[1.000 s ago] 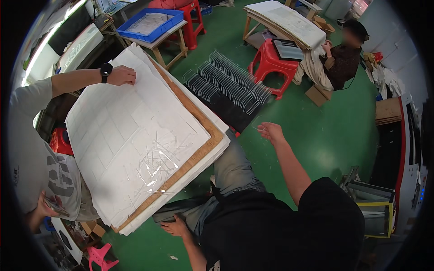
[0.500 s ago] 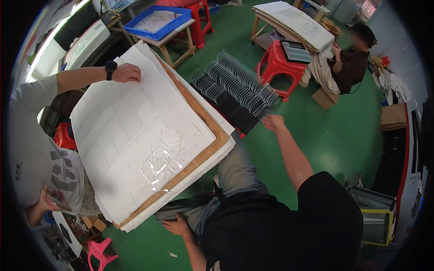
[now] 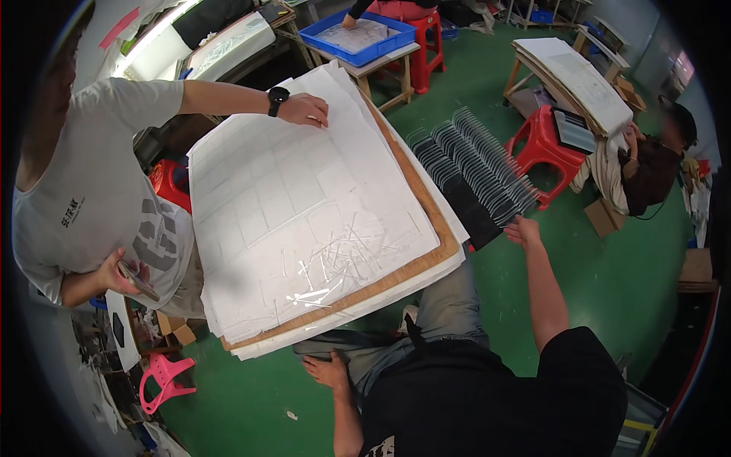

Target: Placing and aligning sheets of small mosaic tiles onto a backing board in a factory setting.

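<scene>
My right hand [image 3: 521,231] is closed, fingers pinched at the near right end of a black rack [image 3: 466,199]. Rows of thin clear panes [image 3: 487,156] with rounded corners stand upright in it. The pane between my fingers is mostly lost among the others. My left hand [image 3: 326,371] lies with fingers outstretched on my bent leg, holding nothing. Between me and a co-worker is a board-topped table covered by white paper sheets [image 3: 259,251]. Clear narrow strips [image 3: 346,263] lie scattered over its near right part.
A co-worker's watch-wearing hand [image 3: 304,110] rests on the paper; their other holds a phone-like object [image 3: 137,279]. A red stool [image 3: 552,148] stands beyond the rack. A blue tray [image 3: 356,36] sits on a wooden stand. Another person [image 3: 659,167] sits at far right; a pink chair [image 3: 164,381] is lower left.
My right hand has brought a clear pane from just beside the rack to its near right end. The view has shifted left. My left hand stays on my leg.
</scene>
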`<state>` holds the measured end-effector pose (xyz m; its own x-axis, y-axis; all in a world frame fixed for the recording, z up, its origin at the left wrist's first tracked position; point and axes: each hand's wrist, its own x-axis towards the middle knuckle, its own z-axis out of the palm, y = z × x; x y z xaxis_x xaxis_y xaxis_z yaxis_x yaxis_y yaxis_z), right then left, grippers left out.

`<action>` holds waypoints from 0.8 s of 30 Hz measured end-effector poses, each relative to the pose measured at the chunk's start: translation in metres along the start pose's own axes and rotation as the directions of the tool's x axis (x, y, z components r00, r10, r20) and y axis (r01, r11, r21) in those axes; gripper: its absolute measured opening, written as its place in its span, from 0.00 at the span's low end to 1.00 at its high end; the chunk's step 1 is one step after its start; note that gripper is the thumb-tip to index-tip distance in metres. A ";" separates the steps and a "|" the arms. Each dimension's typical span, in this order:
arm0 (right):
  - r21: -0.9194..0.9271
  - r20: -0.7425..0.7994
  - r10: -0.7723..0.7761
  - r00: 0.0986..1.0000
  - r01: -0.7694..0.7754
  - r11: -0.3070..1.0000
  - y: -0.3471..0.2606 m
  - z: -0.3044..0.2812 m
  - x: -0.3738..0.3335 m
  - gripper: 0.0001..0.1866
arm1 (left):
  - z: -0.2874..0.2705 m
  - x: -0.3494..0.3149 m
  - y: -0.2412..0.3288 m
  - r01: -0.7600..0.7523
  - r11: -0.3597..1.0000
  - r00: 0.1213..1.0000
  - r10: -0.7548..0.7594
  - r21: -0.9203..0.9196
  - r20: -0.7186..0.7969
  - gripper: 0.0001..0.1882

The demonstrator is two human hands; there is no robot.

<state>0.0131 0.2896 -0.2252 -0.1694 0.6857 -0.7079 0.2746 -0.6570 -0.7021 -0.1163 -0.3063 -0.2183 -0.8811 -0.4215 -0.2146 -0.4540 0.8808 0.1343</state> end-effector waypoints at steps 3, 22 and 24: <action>-0.021 -0.009 -0.008 1.000 0.007 1.000 -0.002 0.004 -0.003 0.18 | 0.001 -0.001 -0.001 0.010 1.000 1.000 -0.010 -0.001 -0.015 0.47; -0.257 -0.106 -0.556 0.825 0.517 0.816 -0.005 0.009 -0.144 0.15 | -0.003 -0.010 0.012 0.016 1.000 0.999 -0.017 0.018 0.031 0.47; -0.252 -0.061 -0.609 0.791 0.578 0.776 -0.012 0.023 -0.160 0.15 | 0.000 -0.009 0.011 0.019 1.000 1.000 -0.019 0.013 0.018 0.47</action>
<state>0.0147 0.1810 -0.1052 -0.2438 0.9614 -0.1278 0.3532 -0.0347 -0.9349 -0.1130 -0.2930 -0.2145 -0.8698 -0.4341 -0.2344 -0.4687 0.8754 0.1180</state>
